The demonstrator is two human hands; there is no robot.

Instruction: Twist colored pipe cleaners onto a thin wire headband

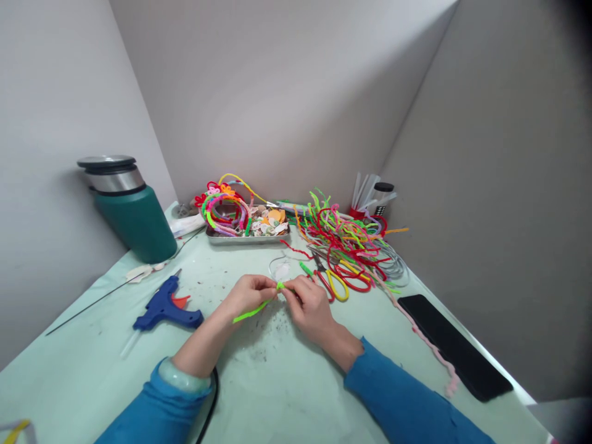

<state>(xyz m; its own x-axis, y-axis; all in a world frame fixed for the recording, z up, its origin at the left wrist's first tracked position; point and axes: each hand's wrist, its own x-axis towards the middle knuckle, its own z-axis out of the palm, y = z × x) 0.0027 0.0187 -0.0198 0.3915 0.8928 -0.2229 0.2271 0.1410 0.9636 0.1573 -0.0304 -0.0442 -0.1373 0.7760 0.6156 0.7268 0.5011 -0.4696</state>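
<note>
My left hand [248,295] pinches a bright green pipe cleaner [250,313], one end of which trails out below the palm. Right beside it, my right hand [311,307] has its thumb and fingers closed on the same green piece. A small bent or twisted part shows between the fingertips of both hands, above the middle of the table. How it is twisted is too small to tell. Just beyond the right hand lie scissors with yellow handles [340,285], partly among red-handled ones.
A blue glue gun [166,306] lies left, near a green bottle [134,222]. At the back stands a metal tray [250,240] with pipe-cleaner hoops and scraps. A tangled pile of pipe cleaners [340,231] is at right, beside a black phone-like slab [451,345].
</note>
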